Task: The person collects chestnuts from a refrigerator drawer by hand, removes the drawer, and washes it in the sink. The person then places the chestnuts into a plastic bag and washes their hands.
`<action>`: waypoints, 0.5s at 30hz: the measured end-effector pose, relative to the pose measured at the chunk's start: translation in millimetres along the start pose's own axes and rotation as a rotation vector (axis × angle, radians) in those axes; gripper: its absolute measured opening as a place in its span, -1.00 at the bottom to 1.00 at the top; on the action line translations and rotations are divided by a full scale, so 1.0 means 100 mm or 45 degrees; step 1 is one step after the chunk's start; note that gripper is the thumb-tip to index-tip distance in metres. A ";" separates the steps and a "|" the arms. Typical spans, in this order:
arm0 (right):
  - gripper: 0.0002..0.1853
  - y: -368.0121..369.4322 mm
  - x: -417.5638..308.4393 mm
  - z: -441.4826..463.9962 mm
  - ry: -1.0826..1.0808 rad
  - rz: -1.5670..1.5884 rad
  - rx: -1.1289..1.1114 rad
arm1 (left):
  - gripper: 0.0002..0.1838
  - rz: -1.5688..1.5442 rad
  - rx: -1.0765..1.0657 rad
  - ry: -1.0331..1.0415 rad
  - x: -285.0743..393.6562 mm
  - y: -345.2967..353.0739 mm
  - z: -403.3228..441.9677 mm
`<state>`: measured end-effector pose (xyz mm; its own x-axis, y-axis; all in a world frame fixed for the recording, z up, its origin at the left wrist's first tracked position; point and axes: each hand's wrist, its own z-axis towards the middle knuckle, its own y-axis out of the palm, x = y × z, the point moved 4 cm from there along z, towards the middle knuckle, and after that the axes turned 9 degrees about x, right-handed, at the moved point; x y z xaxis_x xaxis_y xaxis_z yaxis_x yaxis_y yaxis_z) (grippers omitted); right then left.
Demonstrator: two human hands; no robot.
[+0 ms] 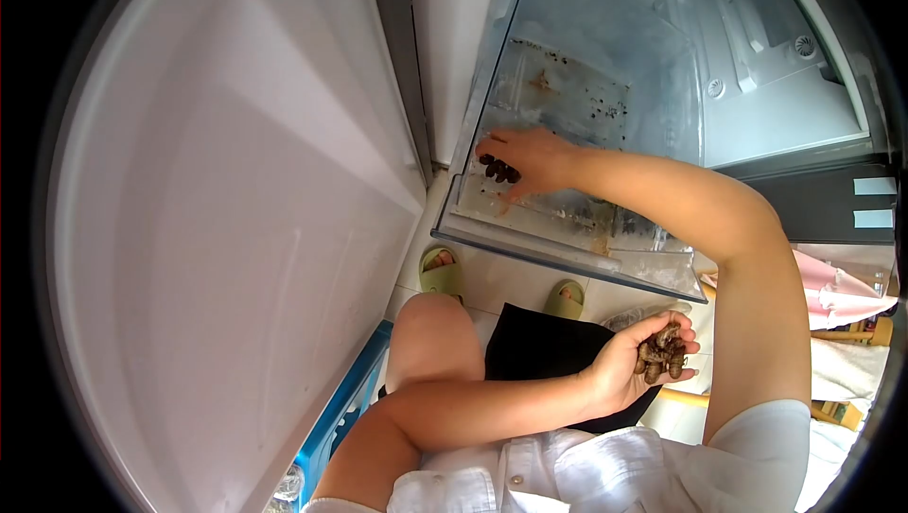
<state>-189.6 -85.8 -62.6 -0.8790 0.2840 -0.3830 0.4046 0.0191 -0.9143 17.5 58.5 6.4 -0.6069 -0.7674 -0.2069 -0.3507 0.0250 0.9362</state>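
My left hand [638,362] is cupped palm up in front of my lap, its fingers curled round several brown, ridged, insect-like pieces that look like cicada nymphs [664,354]. Inside a clear drawer [577,253], my right hand [530,161] reaches down near the front left corner. Its thumb and fingers are spread on either side of a small cluster of darker nymphs [499,170]; whether they touch it is hard to tell. Dark crumbs [607,108] and brown stains [542,81] mark the drawer floor farther back.
The drawer is pulled out of an open refrigerator [776,125]. Its large white door [246,229] stands swung out on the left. A blue crate [345,399] is below the door. Green slippers [440,272] are on the tiled floor, and a pink cloth [837,286] hangs at right.
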 end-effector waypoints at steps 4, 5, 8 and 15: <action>-0.35 0.01 -0.02 -0.01 0.008 -0.012 -0.064 | -0.69 0.014 0.004 0.013 0.01 0.00 0.02; -0.37 0.02 -0.03 -0.02 0.014 -0.012 -0.055 | -0.69 0.020 0.006 0.012 0.01 0.01 0.02; -0.43 0.06 -0.05 -0.03 0.074 -0.004 -0.050 | -0.69 0.029 0.008 0.012 0.02 0.01 0.01; -0.68 0.10 -0.06 -0.02 0.100 0.052 -0.031 | -0.70 0.036 -0.002 0.033 0.05 0.01 0.01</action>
<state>-180.4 -85.5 -69.0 -0.8394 0.3593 -0.4078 0.4468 0.0291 -0.8942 13.2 55.3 6.0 -0.5976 -0.7830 -0.1727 -0.3326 0.0461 0.9420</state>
